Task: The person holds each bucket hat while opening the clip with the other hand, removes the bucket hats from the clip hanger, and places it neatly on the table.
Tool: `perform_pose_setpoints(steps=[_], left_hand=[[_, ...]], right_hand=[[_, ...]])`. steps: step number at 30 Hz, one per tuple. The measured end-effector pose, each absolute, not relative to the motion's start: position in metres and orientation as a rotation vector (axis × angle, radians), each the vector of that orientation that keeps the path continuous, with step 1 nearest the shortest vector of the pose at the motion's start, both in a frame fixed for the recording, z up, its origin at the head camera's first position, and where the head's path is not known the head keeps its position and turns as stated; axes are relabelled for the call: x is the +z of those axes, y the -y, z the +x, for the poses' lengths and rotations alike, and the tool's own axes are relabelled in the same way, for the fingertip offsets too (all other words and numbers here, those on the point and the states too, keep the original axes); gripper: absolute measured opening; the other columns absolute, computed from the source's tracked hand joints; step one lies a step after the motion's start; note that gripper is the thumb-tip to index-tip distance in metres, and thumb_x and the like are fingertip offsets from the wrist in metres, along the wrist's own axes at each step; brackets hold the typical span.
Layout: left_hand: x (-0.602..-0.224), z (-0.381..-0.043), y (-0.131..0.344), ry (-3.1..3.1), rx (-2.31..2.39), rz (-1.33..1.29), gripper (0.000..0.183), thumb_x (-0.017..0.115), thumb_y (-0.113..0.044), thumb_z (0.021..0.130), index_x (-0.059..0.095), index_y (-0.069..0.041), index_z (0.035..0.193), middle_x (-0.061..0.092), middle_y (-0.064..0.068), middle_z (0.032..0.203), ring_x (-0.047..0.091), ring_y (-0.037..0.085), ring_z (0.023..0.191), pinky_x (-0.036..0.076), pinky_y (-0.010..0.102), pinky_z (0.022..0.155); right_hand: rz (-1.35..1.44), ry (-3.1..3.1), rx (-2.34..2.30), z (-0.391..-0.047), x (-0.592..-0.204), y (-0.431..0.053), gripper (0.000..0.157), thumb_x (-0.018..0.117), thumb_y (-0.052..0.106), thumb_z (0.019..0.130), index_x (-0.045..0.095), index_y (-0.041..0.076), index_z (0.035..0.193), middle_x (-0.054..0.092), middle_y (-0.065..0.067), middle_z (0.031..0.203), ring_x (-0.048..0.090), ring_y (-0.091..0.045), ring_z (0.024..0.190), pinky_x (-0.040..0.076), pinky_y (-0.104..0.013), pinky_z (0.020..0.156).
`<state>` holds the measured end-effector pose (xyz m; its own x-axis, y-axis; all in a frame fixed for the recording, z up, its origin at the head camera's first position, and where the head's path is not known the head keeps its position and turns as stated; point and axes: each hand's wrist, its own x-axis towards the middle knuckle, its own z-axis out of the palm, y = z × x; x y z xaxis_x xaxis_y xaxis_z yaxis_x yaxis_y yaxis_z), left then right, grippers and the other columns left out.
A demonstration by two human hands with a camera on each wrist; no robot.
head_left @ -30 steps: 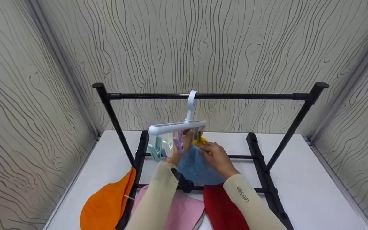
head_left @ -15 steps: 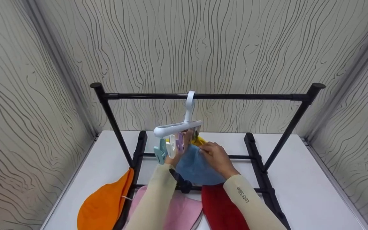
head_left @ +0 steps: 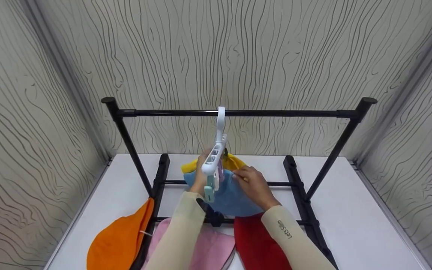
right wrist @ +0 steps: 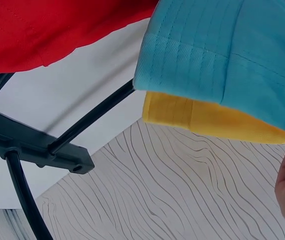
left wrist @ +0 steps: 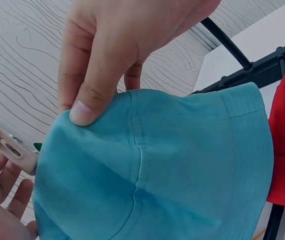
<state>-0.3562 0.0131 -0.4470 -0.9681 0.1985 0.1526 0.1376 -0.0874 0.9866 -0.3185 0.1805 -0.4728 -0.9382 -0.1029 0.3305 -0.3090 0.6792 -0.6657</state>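
White table [head_left: 373, 225] below, I see the blue hat [head_left: 234, 200] under the hanger [head_left: 212, 156], the right hand [head_left: 256, 187] pinching its crown. Blur hides whether the left hand [head_left: 200, 176] grips. Likely light, floppy cloth; I'd favour the stitched edge [left wrist: 252, 150].

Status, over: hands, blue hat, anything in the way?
Right hand pinches blue hat. Left hand pinches pale clip. Can't tell whether any clip grips the hat. White hanger partly blocks head view of left hand.
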Motion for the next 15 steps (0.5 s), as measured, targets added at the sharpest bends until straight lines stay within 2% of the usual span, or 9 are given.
perform_pose_setpoints(steps=[2,6,10,15], left_hand=[[-0.443,-0.357,-0.015,-2.161,2.175,0.265,0.034,0.043,-0.019,0.103,0.05,-0.004,0.132,0.06,0.008,0.115,0.055,0.014,0.099,0.05,0.029,0.092],[-0.455,-0.368,-0.017,-2.296,2.109,0.237,0.041,0.052,-0.016,0.099,0.047,-0.006,0.139,0.059,0.011,0.131,0.058,0.019,0.116,0.046,0.037,0.104],[-0.455,-0.365,-0.019,-2.333,2.107,0.163,0.044,0.054,-0.022,0.099,0.047,-0.007,0.139,0.056,0.013,0.134,0.054,0.027,0.124,0.042,0.043,0.107],[-0.438,-0.348,-0.022,-2.385,2.052,0.063,0.042,0.052,-0.024,0.1,0.049,-0.007,0.138,0.056,0.014,0.135,0.053,0.029,0.125,0.042,0.046,0.108]], right_hand=[[0.328,2.618,1.125,-0.318,-0.471,-0.181,0.026,0.063,0.013,0.092,0.069,0.004,0.116,0.067,-0.008,0.112,0.059,-0.026,0.109,0.051,-0.044,0.097],[0.332,2.598,1.127,-0.317,-0.468,-0.182,0.026,0.064,0.012,0.092,0.07,0.004,0.115,0.068,-0.008,0.113,0.059,-0.026,0.111,0.049,-0.044,0.099],[0.337,2.59,1.108,-0.316,-0.468,-0.185,0.025,0.064,0.012,0.091,0.07,0.005,0.115,0.068,-0.007,0.113,0.059,-0.027,0.111,0.049,-0.045,0.1],[0.342,2.575,1.108,-0.315,-0.468,-0.19,0.025,0.064,0.011,0.091,0.07,0.006,0.114,0.068,-0.009,0.116,0.059,-0.027,0.111,0.05,-0.045,0.098]])
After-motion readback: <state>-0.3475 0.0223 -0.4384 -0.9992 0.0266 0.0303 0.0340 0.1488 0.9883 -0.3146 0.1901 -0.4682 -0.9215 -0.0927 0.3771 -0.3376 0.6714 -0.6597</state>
